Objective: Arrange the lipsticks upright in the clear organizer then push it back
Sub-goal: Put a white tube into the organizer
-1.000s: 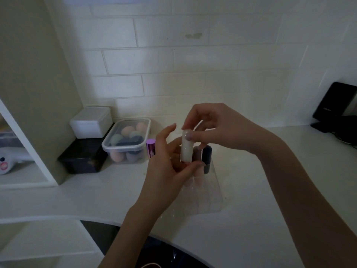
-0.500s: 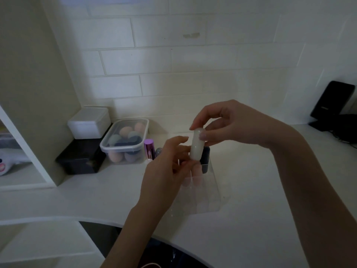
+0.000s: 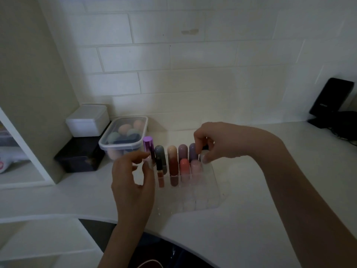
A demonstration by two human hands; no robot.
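Observation:
A clear organizer stands on the white counter in front of me. Several lipsticks stand upright in its back rows: a shiny purple one, a grey one, an orange-to-red one, two mauve ones and a coral one. My right hand pinches the top of a whitish lipstick that is set down into a slot at the organizer's right end. My left hand hovers at the organizer's left side with its fingers apart and nothing in it.
A clear lidded tub of makeup sponges sits behind the organizer on the left, beside a white box stacked on a black box. A black device stands at the far right. A tiled wall runs behind the counter.
My right hand has lowered the whitish lipstick from mid-air into the organizer's right end. My left hand let go of it and dropped to the organizer's left side.

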